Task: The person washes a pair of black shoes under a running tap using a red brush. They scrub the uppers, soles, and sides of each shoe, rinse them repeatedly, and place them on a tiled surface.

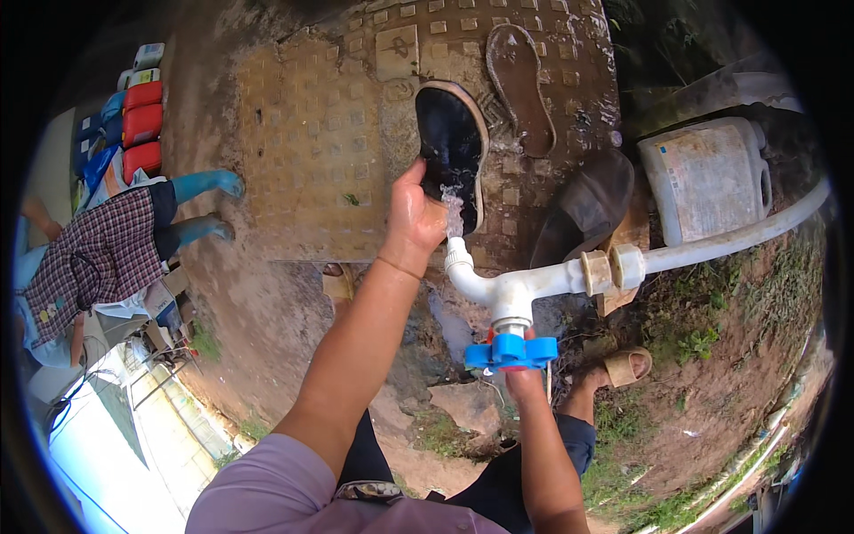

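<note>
Under the tap [458,258], left hand [411,218] gripping a dark shoe [452,147] by its lower edge, sole up, with water [453,214] running over its heel above a yellow grating [311,151]. Right hand [523,378] closed around the blue handle [511,350] from below, fingers mostly hidden behind it. Beside the held shoe, a second shoe [520,84] lying sole-up on the grating, a white jug [707,178] near the pipe [738,236].

Dirt yard (outdoor tap [511,303])
</note>
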A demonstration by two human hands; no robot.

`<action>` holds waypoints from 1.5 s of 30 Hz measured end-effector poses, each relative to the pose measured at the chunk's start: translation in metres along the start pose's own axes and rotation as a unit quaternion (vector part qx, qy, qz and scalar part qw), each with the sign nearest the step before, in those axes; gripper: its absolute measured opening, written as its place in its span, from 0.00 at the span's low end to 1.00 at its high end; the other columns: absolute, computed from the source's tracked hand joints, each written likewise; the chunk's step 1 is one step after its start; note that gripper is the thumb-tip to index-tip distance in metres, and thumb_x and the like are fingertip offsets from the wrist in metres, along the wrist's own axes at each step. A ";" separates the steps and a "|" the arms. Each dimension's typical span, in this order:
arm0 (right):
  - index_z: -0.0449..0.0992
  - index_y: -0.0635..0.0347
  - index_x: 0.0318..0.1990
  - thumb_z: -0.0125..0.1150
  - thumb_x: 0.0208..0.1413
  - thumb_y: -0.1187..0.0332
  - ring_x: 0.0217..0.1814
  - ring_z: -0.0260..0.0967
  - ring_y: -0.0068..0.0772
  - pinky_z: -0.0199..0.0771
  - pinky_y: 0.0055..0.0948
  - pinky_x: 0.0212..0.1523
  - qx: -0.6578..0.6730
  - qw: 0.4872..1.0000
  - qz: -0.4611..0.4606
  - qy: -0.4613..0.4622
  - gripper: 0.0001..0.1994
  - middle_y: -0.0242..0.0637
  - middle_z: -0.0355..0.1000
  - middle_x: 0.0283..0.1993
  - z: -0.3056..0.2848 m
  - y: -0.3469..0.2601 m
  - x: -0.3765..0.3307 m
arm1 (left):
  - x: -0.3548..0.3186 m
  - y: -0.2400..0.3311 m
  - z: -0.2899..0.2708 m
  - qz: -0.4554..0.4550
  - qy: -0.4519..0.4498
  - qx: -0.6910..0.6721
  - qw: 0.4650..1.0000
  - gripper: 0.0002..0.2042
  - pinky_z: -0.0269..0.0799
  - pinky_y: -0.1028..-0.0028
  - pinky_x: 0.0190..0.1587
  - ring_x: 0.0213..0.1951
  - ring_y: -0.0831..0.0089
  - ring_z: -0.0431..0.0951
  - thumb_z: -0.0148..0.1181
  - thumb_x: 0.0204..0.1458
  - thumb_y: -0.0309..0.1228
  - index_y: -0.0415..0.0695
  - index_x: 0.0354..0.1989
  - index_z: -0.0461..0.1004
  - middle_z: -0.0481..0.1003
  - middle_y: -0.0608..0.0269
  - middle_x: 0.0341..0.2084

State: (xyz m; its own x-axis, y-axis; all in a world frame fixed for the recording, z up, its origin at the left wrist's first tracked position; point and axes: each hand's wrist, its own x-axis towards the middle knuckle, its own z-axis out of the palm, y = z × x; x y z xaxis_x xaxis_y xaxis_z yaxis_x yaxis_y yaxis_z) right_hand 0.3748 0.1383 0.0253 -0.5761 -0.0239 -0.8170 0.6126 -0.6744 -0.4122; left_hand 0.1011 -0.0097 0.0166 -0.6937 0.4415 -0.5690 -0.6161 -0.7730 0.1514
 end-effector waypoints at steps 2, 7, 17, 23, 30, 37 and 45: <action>0.57 0.56 0.68 0.65 0.59 0.67 0.42 0.73 0.24 0.74 0.25 0.39 -0.002 1.000 0.004 0.001 0.32 0.37 0.75 0.48 0.000 -0.003 -0.001 | 0.004 0.003 0.012 -0.006 0.028 0.000 1.000 0.15 0.71 0.58 0.60 0.50 0.58 0.78 0.46 0.64 0.33 0.37 0.52 0.74 0.78 0.51 0.48; 0.57 0.59 0.68 0.65 0.59 0.66 0.40 0.73 0.24 0.73 0.24 0.37 0.018 1.000 0.006 0.005 0.32 0.37 0.75 0.45 0.000 -0.007 0.000 | 0.016 -0.007 0.005 0.077 0.203 0.040 0.975 0.15 0.69 0.61 0.62 0.51 0.57 0.78 0.49 0.61 0.28 0.33 0.51 0.72 0.77 0.50 0.49; 0.59 0.59 0.66 0.64 0.60 0.68 0.37 0.72 0.24 0.73 0.24 0.36 0.055 0.998 0.008 -0.030 0.29 0.36 0.75 0.45 -0.003 -0.001 0.008 | 0.030 -0.014 -0.024 0.090 0.143 0.104 0.980 0.18 0.61 0.62 0.66 0.58 0.61 0.73 0.49 0.63 0.35 0.36 0.56 0.70 0.75 0.53 0.54; 0.58 0.56 0.67 0.63 0.60 0.69 0.40 0.73 0.26 0.76 0.26 0.39 -0.009 0.997 0.073 0.027 0.30 0.38 0.74 0.48 -0.007 0.010 0.013 | 0.036 -0.019 0.017 0.082 0.048 0.071 0.993 0.26 0.56 0.57 0.70 0.63 0.54 0.68 0.43 0.66 0.45 0.34 0.61 0.65 0.69 0.49 0.60; 0.59 0.56 0.67 0.62 0.60 0.71 0.40 0.73 0.27 0.76 0.26 0.40 0.041 0.998 0.051 0.010 0.29 0.38 0.74 0.46 -0.016 0.020 0.015 | 0.058 -0.026 0.021 0.055 0.032 0.118 0.991 0.25 0.59 0.58 0.68 0.61 0.55 0.70 0.41 0.67 0.44 0.35 0.61 0.65 0.70 0.49 0.60; 0.61 0.54 0.67 0.58 0.61 0.71 0.44 0.74 0.27 0.76 0.28 0.44 -0.012 0.997 0.070 0.011 0.26 0.38 0.74 0.47 -0.022 0.021 0.011 | 0.012 0.019 0.022 0.093 0.087 0.100 0.987 0.19 0.66 0.58 0.63 0.56 0.57 0.74 0.43 0.66 0.38 0.38 0.57 0.71 0.74 0.52 0.55; 0.56 0.48 0.69 0.64 0.59 0.57 0.36 0.78 0.32 0.75 0.29 0.29 -0.010 0.999 0.048 -0.010 0.34 0.32 0.74 0.44 -0.011 0.016 0.009 | -0.024 0.077 0.034 0.135 0.031 -0.046 0.989 0.23 0.62 0.47 0.65 0.60 0.50 0.69 0.46 0.62 0.47 0.46 0.58 0.71 0.70 0.53 0.59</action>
State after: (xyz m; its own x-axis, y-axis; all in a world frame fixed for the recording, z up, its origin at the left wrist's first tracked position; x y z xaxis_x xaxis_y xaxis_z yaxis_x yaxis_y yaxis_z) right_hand 0.3852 0.1355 0.0072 -0.5245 -0.1031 -0.8451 0.6765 -0.6532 -0.3402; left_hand 0.0575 -0.0645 0.0692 -0.8019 0.1869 -0.5674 -0.3733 -0.8983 0.2317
